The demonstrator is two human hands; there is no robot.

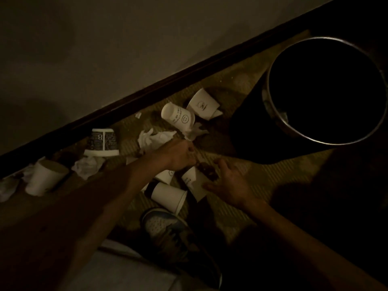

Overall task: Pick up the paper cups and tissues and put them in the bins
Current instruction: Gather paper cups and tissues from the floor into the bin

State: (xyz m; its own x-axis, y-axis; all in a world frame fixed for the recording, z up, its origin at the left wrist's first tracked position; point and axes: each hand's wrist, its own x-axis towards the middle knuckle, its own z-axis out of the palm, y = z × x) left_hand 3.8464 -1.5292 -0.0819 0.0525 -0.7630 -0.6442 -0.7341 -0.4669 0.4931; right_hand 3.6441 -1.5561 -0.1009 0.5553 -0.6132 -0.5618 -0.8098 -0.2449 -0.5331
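Note:
Several white paper cups lie on the dim patterned floor: a smiley-face cup (178,117), a cup (202,105) behind it, a dark-printed cup (102,142) upside down, a plain cup (45,177) far left, and a cup (168,196) by my shoe. Crumpled tissues (155,138) (88,166) lie among them. My left hand (180,154) has curled fingers that pinch a brown stained tissue (210,172). My right hand (228,185) is spread just beside that tissue, above a flattened cup (192,181). The tall black bin (315,141) stands at the right, its inside dark.
A dark baseboard (147,95) runs diagonally under a pale wall, close behind the litter. My shoe (165,227) is planted just below the cups. Another tissue (6,185) lies at the far left edge. The lighting is very low.

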